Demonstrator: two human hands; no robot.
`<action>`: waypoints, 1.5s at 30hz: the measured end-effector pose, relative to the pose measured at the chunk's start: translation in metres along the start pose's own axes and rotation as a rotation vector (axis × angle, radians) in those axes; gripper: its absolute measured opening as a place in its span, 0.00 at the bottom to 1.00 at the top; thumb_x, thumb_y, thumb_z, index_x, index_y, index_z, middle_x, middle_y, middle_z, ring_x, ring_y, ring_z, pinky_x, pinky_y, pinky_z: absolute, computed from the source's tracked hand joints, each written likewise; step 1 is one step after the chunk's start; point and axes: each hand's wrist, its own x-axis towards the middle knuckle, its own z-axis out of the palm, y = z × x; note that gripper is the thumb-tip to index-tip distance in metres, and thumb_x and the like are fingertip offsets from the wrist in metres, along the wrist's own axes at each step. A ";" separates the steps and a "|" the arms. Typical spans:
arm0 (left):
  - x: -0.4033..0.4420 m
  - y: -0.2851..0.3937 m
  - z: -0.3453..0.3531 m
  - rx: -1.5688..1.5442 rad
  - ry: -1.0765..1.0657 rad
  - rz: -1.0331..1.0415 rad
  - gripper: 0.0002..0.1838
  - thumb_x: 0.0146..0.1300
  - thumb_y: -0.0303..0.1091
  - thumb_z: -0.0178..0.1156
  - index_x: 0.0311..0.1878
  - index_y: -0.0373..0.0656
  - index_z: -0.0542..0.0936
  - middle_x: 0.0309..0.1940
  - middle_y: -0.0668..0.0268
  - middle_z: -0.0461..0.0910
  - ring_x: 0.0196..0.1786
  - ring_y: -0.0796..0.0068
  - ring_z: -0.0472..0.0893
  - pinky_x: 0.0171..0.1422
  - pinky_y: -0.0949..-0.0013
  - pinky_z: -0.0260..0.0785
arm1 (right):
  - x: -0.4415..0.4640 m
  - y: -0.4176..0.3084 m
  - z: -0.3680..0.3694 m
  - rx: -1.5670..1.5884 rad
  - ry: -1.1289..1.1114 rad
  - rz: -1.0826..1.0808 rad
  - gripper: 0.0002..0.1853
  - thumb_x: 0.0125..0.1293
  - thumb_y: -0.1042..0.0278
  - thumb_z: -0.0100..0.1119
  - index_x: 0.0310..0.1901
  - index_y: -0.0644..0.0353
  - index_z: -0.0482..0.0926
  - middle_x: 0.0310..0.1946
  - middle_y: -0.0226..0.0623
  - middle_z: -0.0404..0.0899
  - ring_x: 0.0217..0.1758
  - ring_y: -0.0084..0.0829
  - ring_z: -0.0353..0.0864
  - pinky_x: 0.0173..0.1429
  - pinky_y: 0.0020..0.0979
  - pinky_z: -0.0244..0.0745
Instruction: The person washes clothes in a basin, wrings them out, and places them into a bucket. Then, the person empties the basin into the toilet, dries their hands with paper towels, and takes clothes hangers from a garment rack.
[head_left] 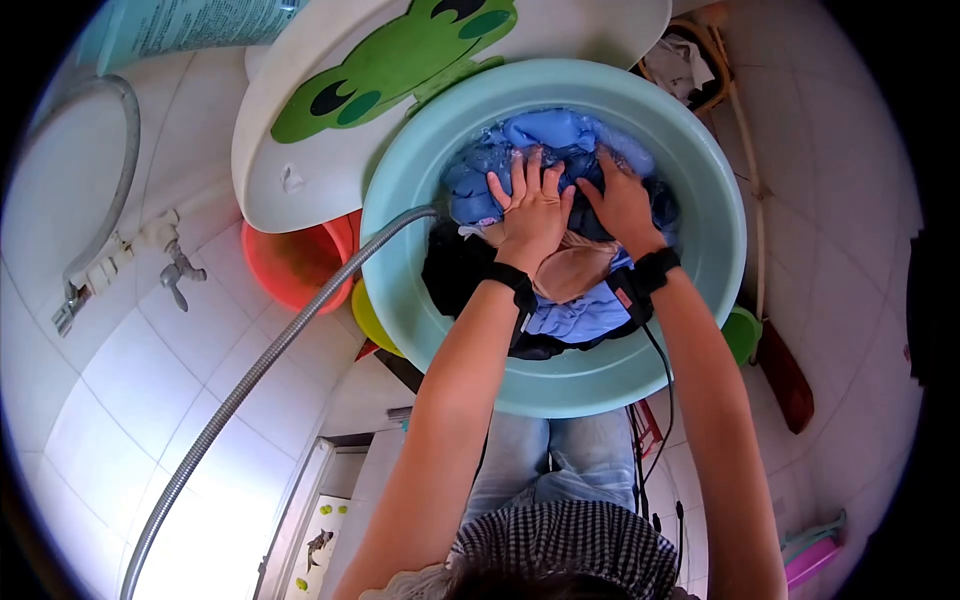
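Two bare hands are resting on a wet heap of mixed, soft fabric clothes (588, 226), which is lying inside a round, pale-teal plastic basin (722, 215). The left hand (535, 215) is lying palm down with its fingers fanned apart on the blue part. The right hand (624, 205) is angling its fingers down into the cloth, its thumb standing away from them; whether it is pinching any fold, I cannot tell.

Water is glinting around the crumpled, bright-blue cloth (548, 130) at the far side, so that piece is probably behaving as limp, slippery and heavier than it would be dry. Bunching a thick fold in the whole fist is looking safer than a fingertip grip. The smooth, beige, rounded cup-like piece (573, 273) is showing between the wrists and is seemingly keeping its shape; its edge is offering the gentler hold, since squeezing the curve could crease it. The wrinkled, light-blue fabric (580, 318) and the bunched black cloth (448, 268) are lying nearer the person, likely soft and pliable. A grey, ribbed metal hose (250, 372) is reaching over the rim.
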 end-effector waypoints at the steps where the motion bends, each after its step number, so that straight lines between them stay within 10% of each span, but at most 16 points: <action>1: 0.002 0.001 0.000 0.000 0.002 0.003 0.20 0.60 0.46 0.50 0.53 0.50 0.69 0.62 0.60 0.57 0.68 0.56 0.50 0.64 0.39 0.25 | 0.001 -0.001 -0.001 0.000 0.004 0.000 0.31 0.54 0.55 0.59 0.59 0.58 0.65 0.50 0.58 0.69 0.52 0.56 0.69 0.53 0.44 0.68; 11: -0.007 -0.024 -0.092 0.112 0.007 -0.100 0.47 0.36 0.44 0.70 0.61 0.42 0.59 0.61 0.56 0.57 0.67 0.57 0.52 0.65 0.46 0.42 | -0.040 -0.014 -0.036 0.104 0.239 -0.177 0.32 0.48 0.57 0.65 0.55 0.60 0.68 0.49 0.49 0.70 0.50 0.50 0.70 0.53 0.42 0.67; 18: -0.013 -0.053 -0.094 -0.070 0.033 -0.122 0.24 0.46 0.31 0.65 0.48 0.37 0.72 0.38 0.55 0.75 0.42 0.58 0.76 0.45 0.66 0.67 | -0.053 -0.027 -0.033 -0.022 0.195 -0.121 0.33 0.38 0.65 0.72 0.51 0.53 0.71 0.43 0.43 0.71 0.49 0.46 0.70 0.47 0.41 0.69; 21: -0.015 -0.045 -0.114 -0.635 0.068 -0.275 0.11 0.57 0.32 0.55 0.34 0.31 0.73 0.24 0.46 0.74 0.31 0.48 0.76 0.36 0.61 0.67 | -0.045 -0.021 -0.052 0.129 0.079 -0.237 0.22 0.44 0.69 0.67 0.44 0.59 0.73 0.35 0.46 0.75 0.38 0.49 0.74 0.42 0.40 0.70; 26: -0.029 -0.041 -0.128 -0.627 -0.090 -0.293 0.12 0.60 0.34 0.53 0.36 0.32 0.74 0.28 0.51 0.78 0.33 0.57 0.77 0.38 0.67 0.67 | -0.052 -0.025 -0.065 0.075 -0.008 -0.292 0.11 0.52 0.72 0.60 0.38 0.62 0.73 0.34 0.46 0.75 0.38 0.49 0.74 0.40 0.41 0.69; 29: -0.042 -0.038 -0.142 -1.338 -0.192 -0.536 0.16 0.64 0.37 0.51 0.47 0.33 0.74 0.40 0.69 0.78 0.42 0.80 0.76 0.46 0.76 0.66 | -0.063 -0.033 -0.080 0.161 0.007 -0.336 0.07 0.53 0.74 0.58 0.35 0.64 0.73 0.31 0.46 0.74 0.35 0.50 0.73 0.38 0.41 0.68; 32: -0.055 -0.021 -0.185 -1.639 -0.293 -0.699 0.18 0.64 0.38 0.52 0.51 0.34 0.72 0.42 0.67 0.76 0.43 0.82 0.75 0.49 0.77 0.66 | -0.083 -0.046 -0.108 0.223 -0.044 -0.337 0.04 0.54 0.76 0.56 0.31 0.65 0.72 0.27 0.45 0.71 0.33 0.49 0.71 0.36 0.41 0.66; 43: -0.157 0.009 -0.193 -1.108 -0.686 -0.254 0.26 0.55 0.38 0.63 0.52 0.33 0.68 0.45 0.67 0.72 0.48 0.80 0.69 0.56 0.74 0.61 | -0.199 -0.015 -0.118 0.149 -0.135 -0.356 0.05 0.46 0.79 0.58 0.27 0.65 0.74 0.24 0.41 0.68 0.31 0.42 0.68 0.35 0.35 0.66; 45: -0.177 0.008 -0.168 -0.810 -0.682 -0.116 0.22 0.54 0.35 0.62 0.50 0.37 0.70 0.38 0.61 0.75 0.42 0.67 0.75 0.48 0.68 0.66 | -0.199 -0.001 -0.099 0.115 -0.157 -0.336 0.05 0.47 0.79 0.59 0.28 0.65 0.75 0.26 0.42 0.69 0.32 0.42 0.70 0.36 0.34 0.67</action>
